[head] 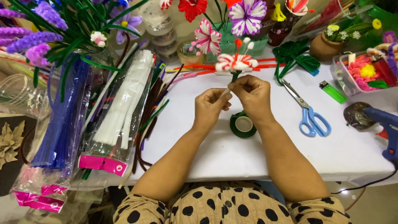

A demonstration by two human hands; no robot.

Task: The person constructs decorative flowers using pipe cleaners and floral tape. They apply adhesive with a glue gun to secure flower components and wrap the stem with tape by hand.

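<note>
A red-and-white flower made of fuzzy wire stands just above the centre of the frame, its short green stem running down into the fingers. The right hand is closed on the stem right under the bloom. The left hand, touching it on the left, pinches a pale strip that runs up to the stem.

Below the hands, a green tape roll lies flat on the white desk. To the right lie blue-handled scissors, then a green lighter, and at the right edge a blue glue gun. Green leaves sit at upper right, near a clear box of craft pieces.

At the left of the frame, 2 clear packs overlap the desk edge: white wires and blue wires. Purple flowers fill the upper left corner.
</note>
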